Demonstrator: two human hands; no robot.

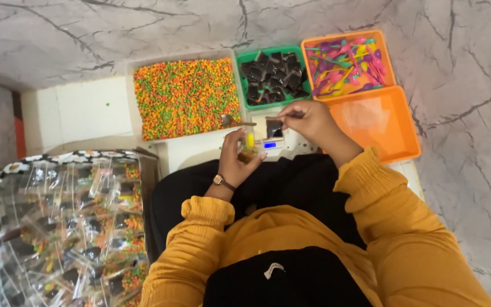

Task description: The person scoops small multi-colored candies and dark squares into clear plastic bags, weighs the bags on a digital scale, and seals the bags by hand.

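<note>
My left hand [236, 156] holds a small clear packet [249, 149] with coloured sweets and a yellow piece in it, just in front of a small digital scale [270, 142]. A dark square packet [274, 128] lies on the scale. My right hand [312, 120] is over the scale, gripping a metal spoon [235, 121] whose bowl rests at the edge of the white tray [184, 58] of orange, green and yellow sweets. Mustard sleeves cover both arms, and a watch sits on my left wrist.
Behind the scale stand a green tub [244, 58] of dark square packets, an orange tub [308, 42] of pink and purple plastic spoons, and an orange tub [406, 126] with clear bags. A patterned bin [63, 156] at the left holds several filled packets. Marble floor surrounds.
</note>
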